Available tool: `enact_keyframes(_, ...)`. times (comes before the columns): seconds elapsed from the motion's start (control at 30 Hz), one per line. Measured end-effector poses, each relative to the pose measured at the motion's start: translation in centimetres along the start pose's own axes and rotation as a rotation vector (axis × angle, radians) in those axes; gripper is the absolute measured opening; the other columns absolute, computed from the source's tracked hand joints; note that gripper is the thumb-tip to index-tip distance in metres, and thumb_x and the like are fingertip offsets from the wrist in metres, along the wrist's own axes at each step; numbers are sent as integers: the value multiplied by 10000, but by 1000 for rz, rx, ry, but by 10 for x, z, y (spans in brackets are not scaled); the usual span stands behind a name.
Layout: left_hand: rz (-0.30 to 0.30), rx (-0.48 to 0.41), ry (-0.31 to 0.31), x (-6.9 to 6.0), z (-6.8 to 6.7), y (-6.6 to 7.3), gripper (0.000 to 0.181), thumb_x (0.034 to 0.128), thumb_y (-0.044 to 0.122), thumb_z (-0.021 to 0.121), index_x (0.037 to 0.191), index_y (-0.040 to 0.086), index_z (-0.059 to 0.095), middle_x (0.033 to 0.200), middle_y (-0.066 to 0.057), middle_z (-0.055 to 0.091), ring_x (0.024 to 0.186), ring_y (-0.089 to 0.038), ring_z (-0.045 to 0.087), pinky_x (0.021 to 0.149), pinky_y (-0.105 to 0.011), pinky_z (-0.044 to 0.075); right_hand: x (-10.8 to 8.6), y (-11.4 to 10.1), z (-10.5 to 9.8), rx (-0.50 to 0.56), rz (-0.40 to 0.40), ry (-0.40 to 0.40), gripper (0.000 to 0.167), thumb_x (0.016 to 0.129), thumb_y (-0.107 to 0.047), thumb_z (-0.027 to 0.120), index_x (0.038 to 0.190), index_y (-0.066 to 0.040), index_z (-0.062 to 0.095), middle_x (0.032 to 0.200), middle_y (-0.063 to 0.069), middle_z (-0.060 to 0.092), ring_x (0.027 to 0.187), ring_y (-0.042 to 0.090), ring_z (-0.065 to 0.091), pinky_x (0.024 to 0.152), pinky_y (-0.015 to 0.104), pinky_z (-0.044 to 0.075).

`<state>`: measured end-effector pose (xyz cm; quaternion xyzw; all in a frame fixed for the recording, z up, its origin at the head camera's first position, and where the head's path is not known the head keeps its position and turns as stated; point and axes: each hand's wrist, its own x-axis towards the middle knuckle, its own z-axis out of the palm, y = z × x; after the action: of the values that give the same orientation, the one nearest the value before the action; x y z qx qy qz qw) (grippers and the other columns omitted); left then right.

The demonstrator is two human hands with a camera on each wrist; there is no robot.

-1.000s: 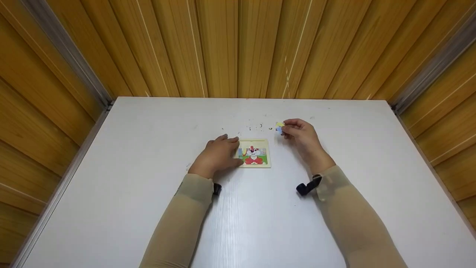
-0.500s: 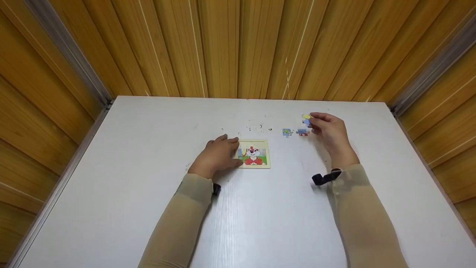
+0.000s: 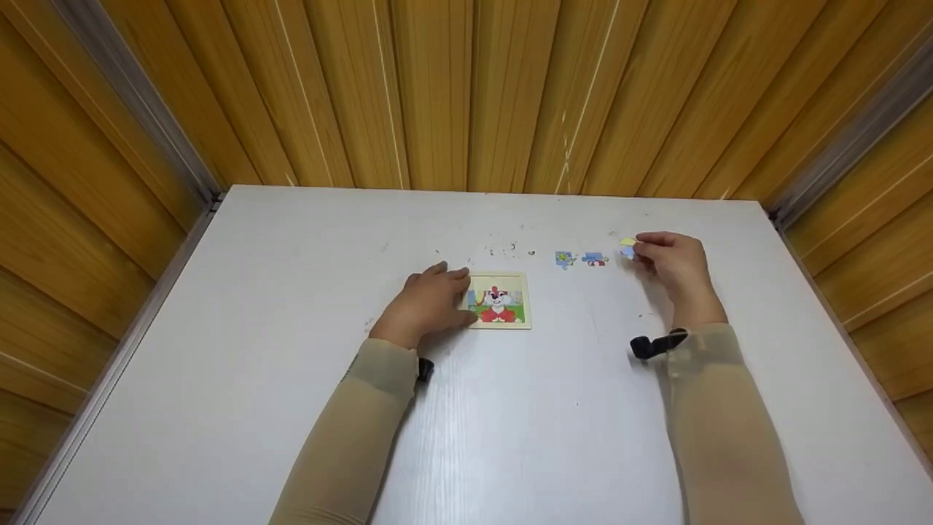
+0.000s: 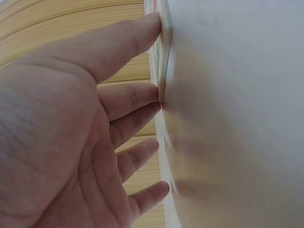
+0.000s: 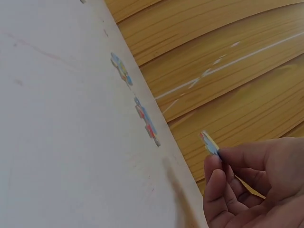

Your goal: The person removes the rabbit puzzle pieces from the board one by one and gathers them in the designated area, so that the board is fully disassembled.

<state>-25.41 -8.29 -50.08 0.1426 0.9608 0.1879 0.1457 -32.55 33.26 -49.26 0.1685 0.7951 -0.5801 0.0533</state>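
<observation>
A small square puzzle board [image 3: 498, 300] with a light wooden rim lies on the table, its lower part showing a red and white cartoon animal, its upper part bare. My left hand [image 3: 426, 306] rests at its left side, thumb and fingertips touching the rim; in the left wrist view those fingers [image 4: 128, 102] are fairly straight. Over the table at the right, my right hand [image 3: 676, 273] pinches a yellow and blue puzzle piece [image 3: 627, 248] between thumb and forefinger. The right wrist view shows the held piece [image 5: 210, 143] above the tabletop.
Two loose pieces lie right of the board: a blue-green one [image 3: 564, 259] and a blue and red one [image 3: 595, 259]. Small dark marks dot the white table [image 3: 306, 277] behind the board. Wood-patterned walls [image 3: 430, 95] enclose the back and sides.
My right hand has moved rightward with the pinched piece, then down a little. The two loose pieces now show on the table left of it. My left hand has stayed at the board.
</observation>
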Motion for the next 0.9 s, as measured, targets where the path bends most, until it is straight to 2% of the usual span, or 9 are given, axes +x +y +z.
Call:
enact_keyframes(0.07, 1, 1, 2, 0, 0, 0, 790, 1018, 423, 849, 1703, 185, 536, 1809, 15, 476, 1769, -332, 277, 1432, -606, 272, 1, 2, 0, -54, 4, 5, 431, 1127, -181, 697, 1524, -17, 674, 972, -140, 731, 907, 53, 696, 816, 209, 613)
enact_keyframes(0.37, -6, -5, 4, 0, -1, 1, 794, 1023, 425, 844, 1711, 190, 525, 1815, 13, 467, 1771, -332, 270, 1437, -606, 258, -1, 2, 8, -173, -8, 48, 387, 1125, -132, 664, 1484, 8, 702, 1273, 112, 704, 935, 96, 690, 793, 184, 608)
enact_keyframes(0.63, -6, -7, 1, -1, -1, 2, 801, 1025, 419, 841, 1716, 177, 514, 1816, 3, 465, 1771, -334, 269, 1436, -605, 260, -2, 4, 10, -271, -24, 69, 392, 1130, -149, 649, 1482, 18, 697, 1388, 193, 695, 1028, 143, 690, 798, 152, 591)
enact_keyframes(0.8, -3, -9, -5, -1, -1, 0, 807, 1028, 422, 836, 1720, 174, 504, 1818, 11, 460, 1773, -329, 264, 1436, -597, 262, -3, 1, 11, -288, -17, 84, 409, 1142, -195, 648, 1498, 2, 683, 1482, 210, 662, 1147, 214, 657, 820, 142, 557)
enact_keyframes(0.9, 10, -4, -3, -1, -1, 0, 789, 1027, 413, 832, 1707, 159, 524, 1808, -3, 478, 1769, -339, 276, 1429, -607, 275, -5, -2, 15, -292, -32, 86, 421, 1147, -242, 642, 1493, -6, 688, 1482, 207, 666, 1164, 243, 656, 832, 158, 559)
